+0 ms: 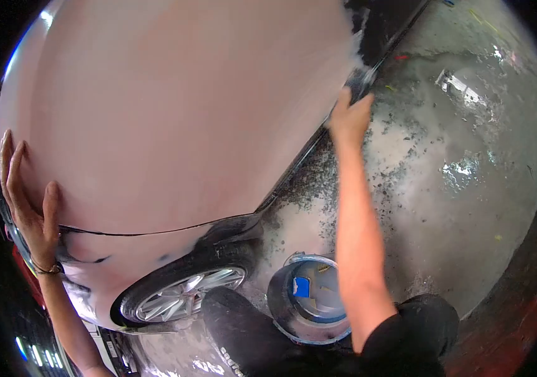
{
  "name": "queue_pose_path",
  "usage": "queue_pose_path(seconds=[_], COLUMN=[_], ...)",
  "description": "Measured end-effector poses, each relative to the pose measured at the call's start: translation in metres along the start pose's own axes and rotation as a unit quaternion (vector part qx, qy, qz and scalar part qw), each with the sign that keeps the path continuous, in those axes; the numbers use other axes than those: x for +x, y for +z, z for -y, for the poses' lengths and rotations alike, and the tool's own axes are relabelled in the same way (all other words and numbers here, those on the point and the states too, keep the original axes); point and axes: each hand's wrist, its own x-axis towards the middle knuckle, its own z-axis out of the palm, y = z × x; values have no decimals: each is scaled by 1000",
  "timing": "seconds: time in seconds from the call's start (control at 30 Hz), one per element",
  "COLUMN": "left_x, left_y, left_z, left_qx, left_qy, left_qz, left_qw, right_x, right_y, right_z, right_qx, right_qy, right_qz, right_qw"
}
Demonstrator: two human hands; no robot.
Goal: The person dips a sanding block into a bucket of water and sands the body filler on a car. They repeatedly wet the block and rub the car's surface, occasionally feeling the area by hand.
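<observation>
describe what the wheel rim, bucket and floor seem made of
Wheel rim: likely metal, smooth and silvery, from its bright shine.
Bucket: probably plastic, smooth and fairly dull, though its dark wall leaves metal possible.
Floor: looks like concrete, grey and wet, from its patches of glare.

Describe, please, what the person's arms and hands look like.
The left hand and right hand are gloveless. A thin, dark band circles the left wrist. The right forearm is bare below a black sleeve; no left sleeve shows.

Head cam, worn on head: looks fwd + down, wide view w/ dark curved edges. Close to large matte pinkish-grey car panel [174,119]; round blue-rimmed bucket [281,299] nr bottom ctr.
</observation>
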Motion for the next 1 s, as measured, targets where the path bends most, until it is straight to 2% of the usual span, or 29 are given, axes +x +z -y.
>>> queue_pose_path(seconds=[0.07, 0.1, 0.2, 0.23, 0.27, 0.33, 0.43, 0.47, 0.5, 0.53, 0.57, 0.6, 0.67, 0.73, 0.8, 0.83, 0.9, 0.97, 1.0], left_x=[3, 3, 3, 3, 3, 3, 6, 8, 9, 7, 6, 7, 4, 2, 0, 0, 2, 6, 7], left_y=[-3, -3, -3, -1, 1, 1, -1, 0, -1, -1, 1, 2, -1, 0, 2, 3, 2, 0, -2], left_z=[-1, -2, -1, 0, 0, -5, -7, -7, -9, -10, -9, -8, -7, -7, -6, -6, -8, -8, -8], left_qx=[24, 34, 32, 24, 16, 15, 19, 14, 7, 0, -2, -3, -2, 2, -20, -31, -17, 5, 18], left_qy=[11, 16, 15, 11, 10, 7, 12, 12, 9, 6, 6, 8, 6, -2, -15, -20, -9, 2, 7], left_qz=[3, 4, 3, -4, -6, -2, 0, -1, 0, 0, -2, -3, 0, 3, 1, 1, 4, 5, 9], left_qw=[1000, 999, 999, 1000, 1000, 1000, 1000, 1000, 1000, 1000, 1000, 1000, 1000, 1000, 1000, 999, 1000, 1000, 1000], right_x=[31, 26, -73, -129, -192, -258, -188, -133, -74, -19, 25, 58, 57, 9, -71, -98, -100, -48, -12], right_y=[-22, -15, 10, 17, 29, 25, 22, 19, 19, 5, 5, -2, -7, 4, 26, 22, 11, 15, 12], right_z=[30, 10, -8, -9, -13, -11, 0, 9, 10, 32, 29, 37, 50, 51, 55, 65, 69, 56, 53], right_qx=[-17, -24, -39, -25, -35, -19, -39, -39, -27, 10, -45, -72, 5, -3, 16, 12, 24, -10, -22], right_qy=[60, 52, -10, 20, 3, -28, -11, -4, -79, -14, -60, -24, 43, -22, -78, -61, -17, -92, -65], right_qz=[25, 24, 9, 59, 43, 98, 60, 42, -14, 19, -25, -19, 21, 2, -12, 17, 98, -11, -38], right_qw=[998, 998, 999, 998, 998, 995, 997, 998, 996, 1000, 997, 997, 999, 1000, 997, 998, 995, 996, 997])
